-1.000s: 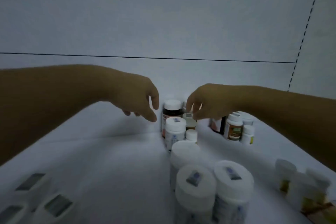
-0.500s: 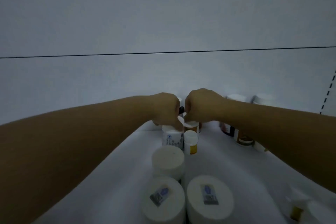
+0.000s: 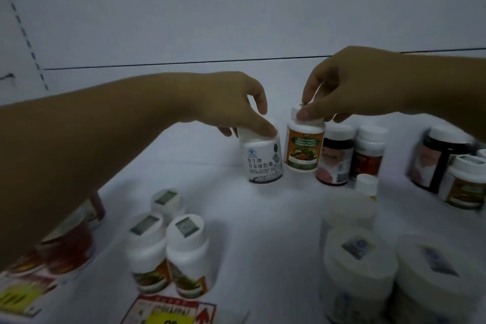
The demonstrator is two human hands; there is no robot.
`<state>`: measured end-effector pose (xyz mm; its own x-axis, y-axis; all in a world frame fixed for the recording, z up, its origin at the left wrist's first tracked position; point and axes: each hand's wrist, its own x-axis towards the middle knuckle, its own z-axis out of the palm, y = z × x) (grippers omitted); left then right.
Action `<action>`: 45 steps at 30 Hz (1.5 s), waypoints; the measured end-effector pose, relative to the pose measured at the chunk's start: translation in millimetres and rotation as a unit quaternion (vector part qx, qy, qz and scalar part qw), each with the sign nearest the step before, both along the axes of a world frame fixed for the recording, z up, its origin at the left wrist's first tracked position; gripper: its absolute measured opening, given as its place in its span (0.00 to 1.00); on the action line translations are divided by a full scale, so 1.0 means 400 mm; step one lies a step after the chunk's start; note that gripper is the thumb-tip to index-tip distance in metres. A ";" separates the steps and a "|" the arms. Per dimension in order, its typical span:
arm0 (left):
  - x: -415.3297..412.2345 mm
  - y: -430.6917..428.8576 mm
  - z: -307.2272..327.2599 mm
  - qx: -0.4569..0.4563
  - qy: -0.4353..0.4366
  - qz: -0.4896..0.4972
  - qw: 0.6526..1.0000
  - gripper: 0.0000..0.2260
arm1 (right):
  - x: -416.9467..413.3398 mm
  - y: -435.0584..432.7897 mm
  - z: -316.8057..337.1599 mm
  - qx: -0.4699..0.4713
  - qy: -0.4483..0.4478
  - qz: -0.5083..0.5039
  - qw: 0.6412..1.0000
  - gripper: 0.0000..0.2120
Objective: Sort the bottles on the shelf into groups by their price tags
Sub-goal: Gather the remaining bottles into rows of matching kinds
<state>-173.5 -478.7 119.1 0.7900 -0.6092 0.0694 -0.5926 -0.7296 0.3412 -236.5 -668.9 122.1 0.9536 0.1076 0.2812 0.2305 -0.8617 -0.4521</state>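
Note:
My left hand (image 3: 236,108) grips the cap of a white bottle with a blue-printed label (image 3: 264,163) near the middle of the white shelf (image 3: 249,218). Right beside it, my right hand (image 3: 342,87) pinches the white cap of a bottle with an orange and green label (image 3: 303,148). Both bottles are upright; whether they touch the shelf I cannot tell. Three white-capped bottles with price tags on their lids (image 3: 168,242) stand in front at the left. Large white jars with tagged lids (image 3: 368,265) fill the front right.
Dark bottles with white caps (image 3: 349,155) stand right of the held pair, and more bottles (image 3: 452,166) sit at the far right. Red-labelled bottles (image 3: 65,244) lie under my left forearm. A red and yellow shelf label (image 3: 168,310) marks the front edge. The white back wall is close behind.
Both hands closed on bottle caps deep in the shelf, then drew two bottles out of the cluster. The view swung left, so the left bottle group now shows.

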 end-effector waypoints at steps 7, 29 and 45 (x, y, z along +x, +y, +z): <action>-0.001 0.156 0.038 -0.056 -0.059 0.069 0.994 0.15 | 0.014 0.155 -0.056 -0.014 0.110 0.051 0.992 0.16; 0.005 0.089 0.018 -0.150 -0.018 -0.018 0.988 0.22 | -0.027 0.128 -0.073 0.039 0.090 -0.058 0.993 0.33; -0.088 -0.204 -0.115 0.107 0.118 -0.139 0.977 0.14 | -0.204 -0.224 -0.125 0.170 0.101 -0.069 0.978 0.21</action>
